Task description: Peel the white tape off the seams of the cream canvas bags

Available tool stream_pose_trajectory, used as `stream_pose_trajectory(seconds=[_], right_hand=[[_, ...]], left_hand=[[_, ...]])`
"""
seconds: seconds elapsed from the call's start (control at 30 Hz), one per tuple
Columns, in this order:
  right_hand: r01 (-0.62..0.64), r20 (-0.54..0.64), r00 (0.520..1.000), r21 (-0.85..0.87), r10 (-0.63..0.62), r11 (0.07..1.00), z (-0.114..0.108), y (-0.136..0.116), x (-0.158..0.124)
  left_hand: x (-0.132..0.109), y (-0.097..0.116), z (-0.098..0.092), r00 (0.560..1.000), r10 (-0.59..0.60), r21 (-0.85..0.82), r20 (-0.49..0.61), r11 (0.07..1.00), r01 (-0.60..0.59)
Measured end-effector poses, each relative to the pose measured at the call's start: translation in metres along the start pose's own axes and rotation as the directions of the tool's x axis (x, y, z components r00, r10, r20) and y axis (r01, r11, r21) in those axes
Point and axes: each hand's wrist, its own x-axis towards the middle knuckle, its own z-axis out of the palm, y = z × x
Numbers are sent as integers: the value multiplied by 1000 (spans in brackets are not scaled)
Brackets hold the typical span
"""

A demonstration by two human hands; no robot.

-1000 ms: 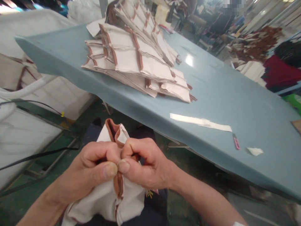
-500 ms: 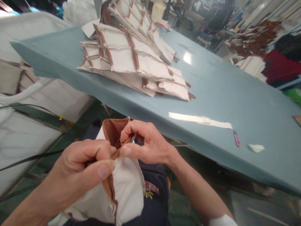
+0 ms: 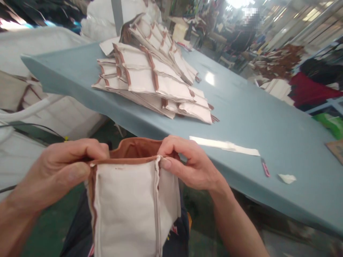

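Note:
A white fabric bag [image 3: 125,203] with brown trim hangs over my lap, its mouth spread between both hands. Brown lining shows inside the opening, and raised seams run down both edges of the panel facing me. My left hand [image 3: 72,164] pinches the rim at the left corner, thumb outside and fingers curled over the edge. At the right corner, my right hand [image 3: 187,162] grips the rim beside the seam, thumb on the outer face. The fingertips of both hands are partly hidden behind the cloth.
Ahead stands a table [image 3: 235,117] covered in blue-grey. Several white, brown-trimmed sewn pieces [image 3: 171,80] lie stacked on it. Nearer are a white strip [image 3: 225,145], a small pink tool [image 3: 265,167] and a white scrap [image 3: 287,178]. White bins [image 3: 72,110] stand to the left.
My hands have moved apart, the left one leftward and the right one slightly rightward. The bag's bunched mouth is now stretched wide, with a flat panel turned towards me.

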Motion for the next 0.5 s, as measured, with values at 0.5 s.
stream_pose_trajectory(seconds=[0.5], right_hand=[[-107, 112, 986, -110, 120, 988, 4, -9, 22]], left_hand=[[41, 22, 36, 935, 346, 87, 79, 932, -352]])
